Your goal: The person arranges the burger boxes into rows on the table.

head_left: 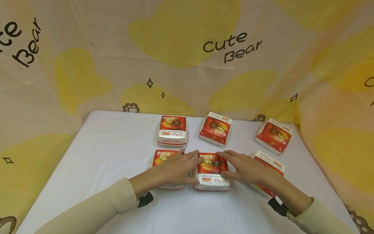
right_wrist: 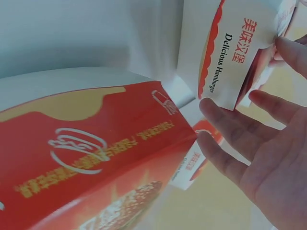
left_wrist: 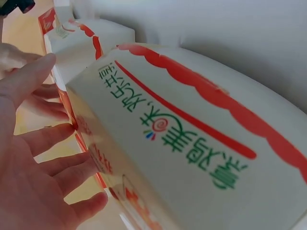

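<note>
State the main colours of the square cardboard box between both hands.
The box is red and white, clearest in the head view.

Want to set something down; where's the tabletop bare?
Most room: white tabletop left of the front left box, beyond the left sleeve. Also: nearer than the front middle box, and between back middle box and back right box. Crowded: around the left hand, right hand and front right box.

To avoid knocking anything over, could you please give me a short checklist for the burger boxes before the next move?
1. Front middle box closed: ok.
2. Left hand at its left side: ok.
3. Right hand at its right side: ok.
4. Firm grip on it: cannot tell.
5. Front left box facing the same way: ok.
6. Front right box facing that way: not ok, turned.
</note>
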`<control>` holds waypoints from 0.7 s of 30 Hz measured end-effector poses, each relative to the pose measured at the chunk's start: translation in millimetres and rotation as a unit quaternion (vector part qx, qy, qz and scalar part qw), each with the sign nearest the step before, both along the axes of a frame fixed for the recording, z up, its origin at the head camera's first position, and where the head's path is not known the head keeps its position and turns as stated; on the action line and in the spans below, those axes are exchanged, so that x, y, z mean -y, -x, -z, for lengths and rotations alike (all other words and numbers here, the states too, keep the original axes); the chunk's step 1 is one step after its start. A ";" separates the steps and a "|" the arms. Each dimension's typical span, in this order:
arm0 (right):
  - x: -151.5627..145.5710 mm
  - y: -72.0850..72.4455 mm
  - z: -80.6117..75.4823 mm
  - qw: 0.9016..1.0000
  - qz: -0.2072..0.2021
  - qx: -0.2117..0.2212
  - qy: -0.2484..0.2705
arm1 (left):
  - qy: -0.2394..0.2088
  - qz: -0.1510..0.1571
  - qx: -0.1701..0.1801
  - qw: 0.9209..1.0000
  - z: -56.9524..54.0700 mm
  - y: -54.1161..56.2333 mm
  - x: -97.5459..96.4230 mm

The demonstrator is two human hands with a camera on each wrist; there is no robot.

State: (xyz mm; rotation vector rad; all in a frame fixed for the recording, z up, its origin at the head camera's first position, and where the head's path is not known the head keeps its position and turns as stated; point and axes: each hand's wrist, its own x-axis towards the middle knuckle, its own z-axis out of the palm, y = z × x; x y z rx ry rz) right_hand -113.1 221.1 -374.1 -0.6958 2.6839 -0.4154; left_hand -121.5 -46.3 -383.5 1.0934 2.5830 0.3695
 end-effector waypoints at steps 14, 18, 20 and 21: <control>-0.4 -2.0 -0.6 1.000 0.011 0.011 0.004 | 0.000 -0.015 0.019 1.000 1.9 5.0 -0.7; -0.5 -0.5 -3.1 1.000 0.018 0.008 -0.005 | -0.003 -0.013 0.011 1.000 -1.7 5.3 1.3; -1.1 2.0 -5.9 1.000 0.021 0.004 -0.008 | -0.008 -0.015 0.008 1.000 -5.4 6.2 2.7; -1.7 3.7 -7.9 1.000 0.021 0.002 -0.009 | -0.012 -0.016 0.003 1.000 -7.3 7.5 3.1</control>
